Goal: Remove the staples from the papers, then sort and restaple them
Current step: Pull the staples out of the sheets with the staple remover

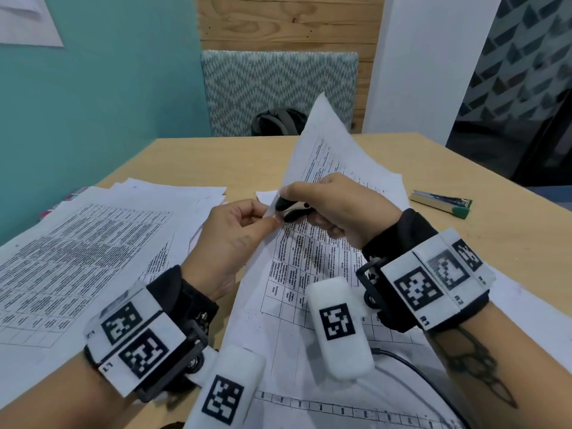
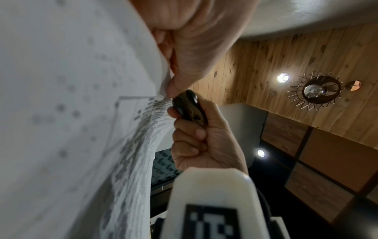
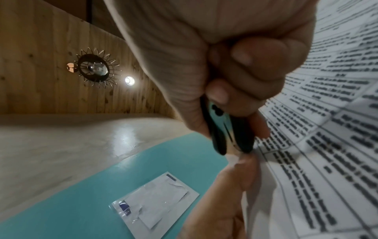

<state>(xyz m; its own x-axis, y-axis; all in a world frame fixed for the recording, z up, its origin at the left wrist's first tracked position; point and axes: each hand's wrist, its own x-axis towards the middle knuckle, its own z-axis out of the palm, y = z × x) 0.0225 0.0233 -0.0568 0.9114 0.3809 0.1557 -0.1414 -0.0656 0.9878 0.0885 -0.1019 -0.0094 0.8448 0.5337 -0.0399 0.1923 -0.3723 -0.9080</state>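
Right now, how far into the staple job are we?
Early to middle. Loose sheets already lie spread on the table, apparently destapled. In hand: the left hand pinches the corner of a printed packet while the right hand grips the staple remover at that corner. The stapler lies apart; sorting and restapling remain.

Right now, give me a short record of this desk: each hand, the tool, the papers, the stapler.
left hand: pinches the corner of the lifted sheets
right hand: grips the staple remover
staple remover: black, at the pinched corner
lifted sheets: printed, raised off the table
paper pile: flat, on the left
stapler: lying far right, untouched
table: light wood
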